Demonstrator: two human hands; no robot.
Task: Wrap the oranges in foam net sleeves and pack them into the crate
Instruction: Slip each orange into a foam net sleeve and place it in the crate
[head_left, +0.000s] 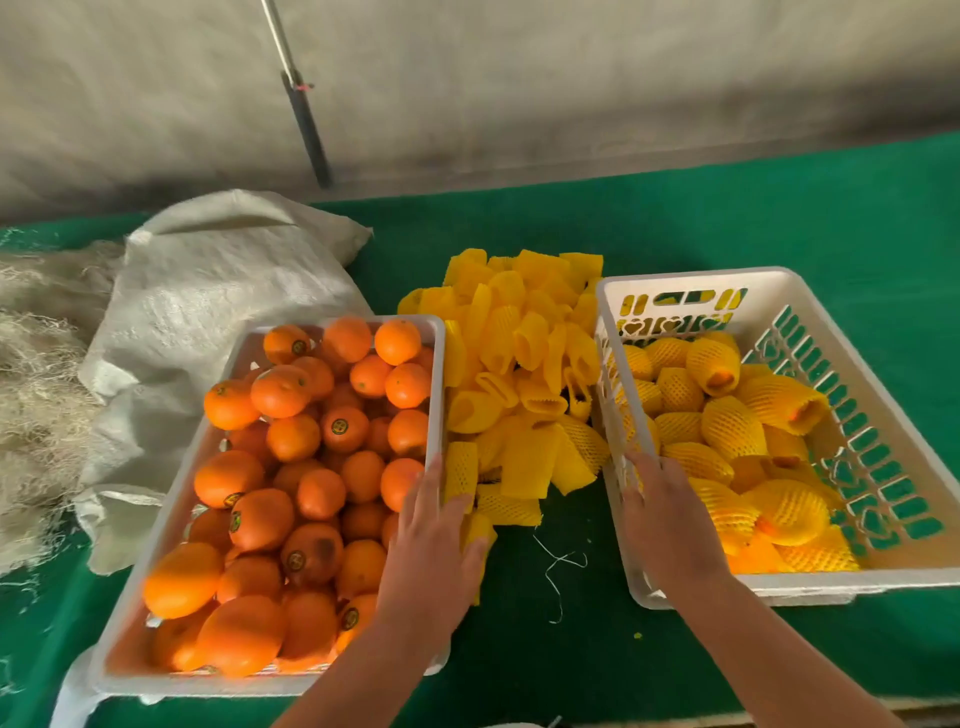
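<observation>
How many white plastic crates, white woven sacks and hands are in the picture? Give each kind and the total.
White plastic crates: 2, one of bare oranges, one of sleeved oranges
White woven sacks: 1
Hands: 2, left hand, right hand
Total: 5

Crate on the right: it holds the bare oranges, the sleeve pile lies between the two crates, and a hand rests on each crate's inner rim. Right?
Not quite. The head view shows the right crate holding oranges already wrapped in yellow foam net sleeves; the bare oranges fill the left crate. The sleeve pile does lie between them, with the left hand and right hand at the inner rims.
</observation>
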